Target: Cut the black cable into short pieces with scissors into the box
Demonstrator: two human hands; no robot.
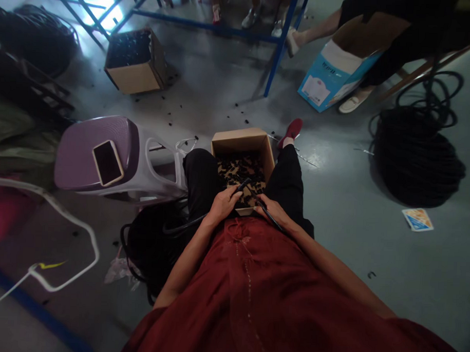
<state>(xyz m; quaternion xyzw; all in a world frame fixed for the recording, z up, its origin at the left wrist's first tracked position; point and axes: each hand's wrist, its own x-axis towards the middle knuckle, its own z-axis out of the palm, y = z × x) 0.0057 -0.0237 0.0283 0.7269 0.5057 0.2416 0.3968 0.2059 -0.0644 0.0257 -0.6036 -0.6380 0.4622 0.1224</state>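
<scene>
Head view: your left hand (223,202) curls closed around a black cable (243,184), your right hand (276,210) around a dark rod (271,219), both by the near edge of the cardboard box (241,141). Work above it, so bits land among the black pieces (240,163).

A purple-topped stool (74,150) and blue frame (275,64) stand on grey floor (342,200).

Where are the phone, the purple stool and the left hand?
Phone (108,163): head view, on its dark screen.
Purple stool (74,157): head view, on its seat.
Left hand (221,203): head view, on its back.
</scene>
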